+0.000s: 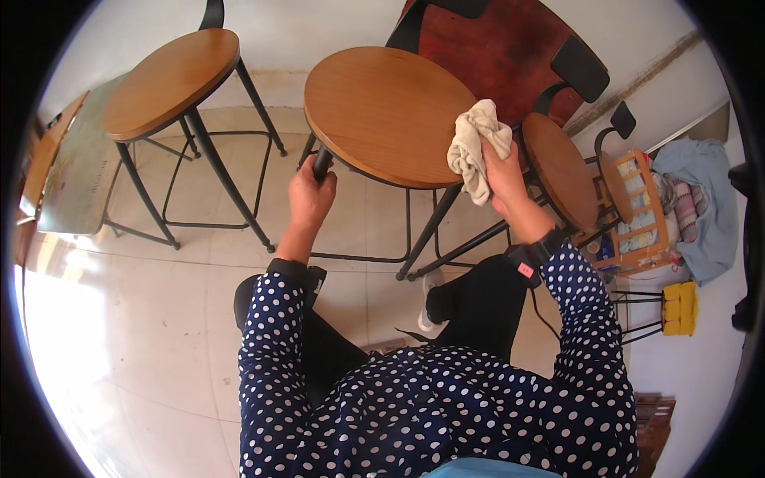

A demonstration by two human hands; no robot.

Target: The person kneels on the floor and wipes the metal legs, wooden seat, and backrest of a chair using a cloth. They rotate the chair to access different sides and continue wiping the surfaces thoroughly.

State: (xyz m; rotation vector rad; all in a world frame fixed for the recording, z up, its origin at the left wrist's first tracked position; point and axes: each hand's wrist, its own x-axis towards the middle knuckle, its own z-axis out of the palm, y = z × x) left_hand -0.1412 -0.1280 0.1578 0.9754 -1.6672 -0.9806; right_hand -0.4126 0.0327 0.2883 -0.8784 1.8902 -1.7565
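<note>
Before me stands a stool with a round wooden seat (388,113) and black metal legs. My left hand (312,194) grips the top of one black leg (323,162), just under the seat's near left edge. A crumpled beige cloth (478,149) is in my right hand (504,173), at the right rim of the same seat. The cloth appears to touch the rim. It covers part of that edge and some of my fingers.
A similar wooden stool (173,83) stands to the left, beside a low grey-green table (80,161). Behind is a dark red panel (490,54). More round-seated chairs (559,167), a wooden crib-like frame (648,209) with cloths, and a yellow padded stool (679,308) line the right side.
</note>
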